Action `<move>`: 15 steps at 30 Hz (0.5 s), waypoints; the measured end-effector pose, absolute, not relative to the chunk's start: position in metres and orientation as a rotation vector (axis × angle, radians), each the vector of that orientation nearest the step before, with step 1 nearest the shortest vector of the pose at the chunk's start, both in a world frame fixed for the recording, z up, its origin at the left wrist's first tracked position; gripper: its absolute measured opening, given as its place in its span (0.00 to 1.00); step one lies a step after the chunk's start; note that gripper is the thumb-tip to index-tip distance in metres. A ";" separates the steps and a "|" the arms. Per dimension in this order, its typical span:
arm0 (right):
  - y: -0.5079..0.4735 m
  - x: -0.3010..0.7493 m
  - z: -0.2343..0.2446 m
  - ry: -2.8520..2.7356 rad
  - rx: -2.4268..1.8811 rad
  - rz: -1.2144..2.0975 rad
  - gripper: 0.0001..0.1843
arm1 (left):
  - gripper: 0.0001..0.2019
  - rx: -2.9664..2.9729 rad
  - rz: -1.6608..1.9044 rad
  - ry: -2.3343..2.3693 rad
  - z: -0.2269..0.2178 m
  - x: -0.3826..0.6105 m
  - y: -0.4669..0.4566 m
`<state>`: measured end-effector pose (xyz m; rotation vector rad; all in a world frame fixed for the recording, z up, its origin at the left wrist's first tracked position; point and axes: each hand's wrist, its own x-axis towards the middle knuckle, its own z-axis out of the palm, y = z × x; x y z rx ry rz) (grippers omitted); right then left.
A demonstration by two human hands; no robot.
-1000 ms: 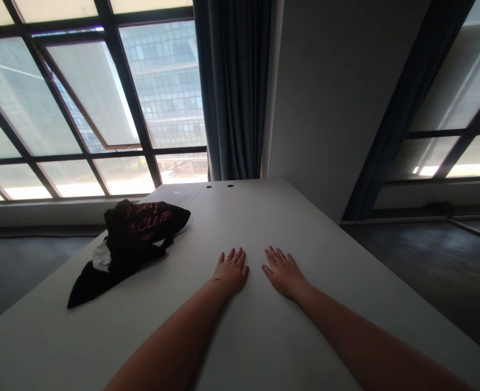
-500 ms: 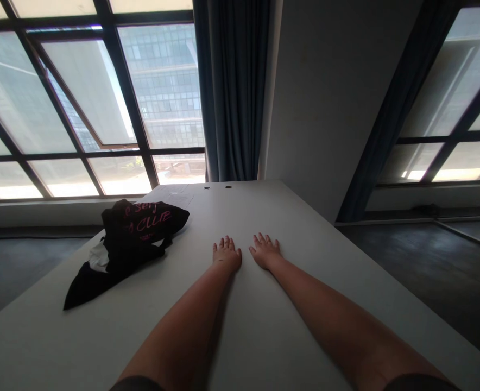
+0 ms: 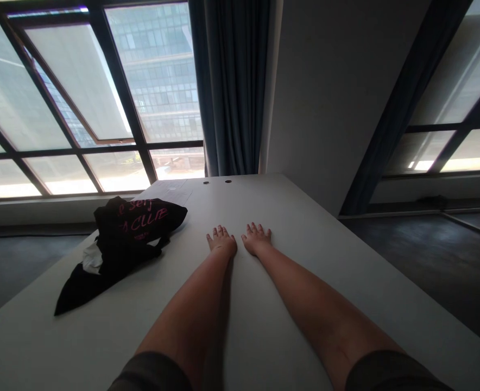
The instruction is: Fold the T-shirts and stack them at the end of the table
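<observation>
My left hand (image 3: 222, 240) lies palm down on the white table (image 3: 305, 250), its fingers spread and nothing in it. Just to its right, my right hand (image 3: 257, 239) rests flat in the same way, fingers apart. A small gap separates the two thumbs. Left of my hands, a crumpled black cloth bag or garment (image 3: 130, 244) with pink lettering lies on the tabletop, touched by neither hand. Something white (image 3: 92, 257) pokes out from its folds. Which kind of cloth item it is I cannot tell.
Two round dark holes (image 3: 228, 181) sit near the table's far edge, and a faint pale sheet (image 3: 175, 190) lies at the far left corner. Beyond stand a blue curtain (image 3: 234, 92), a grey wall (image 3: 325, 92) and windows, one pane (image 3: 77, 81) tilted ajar.
Both hands have slid a little farther forward over the table, still flat, and more of my dark sleeves shows. The view has shifted slightly. The black cloth stays in place.
</observation>
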<state>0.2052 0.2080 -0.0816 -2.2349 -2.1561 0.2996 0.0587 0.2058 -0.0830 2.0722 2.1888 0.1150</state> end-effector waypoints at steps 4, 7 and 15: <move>0.220 0.204 -0.083 -2.157 -2.227 0.294 0.39 | 0.34 2.178 0.123 2.088 -0.082 0.049 0.223; 0.229 0.203 -0.084 -2.170 -2.218 0.296 0.38 | 0.33 2.223 0.111 2.034 -0.081 0.045 0.238; 0.253 0.200 -0.084 -2.190 -2.193 0.291 0.38 | 0.33 2.338 0.102 1.911 -0.079 0.040 0.260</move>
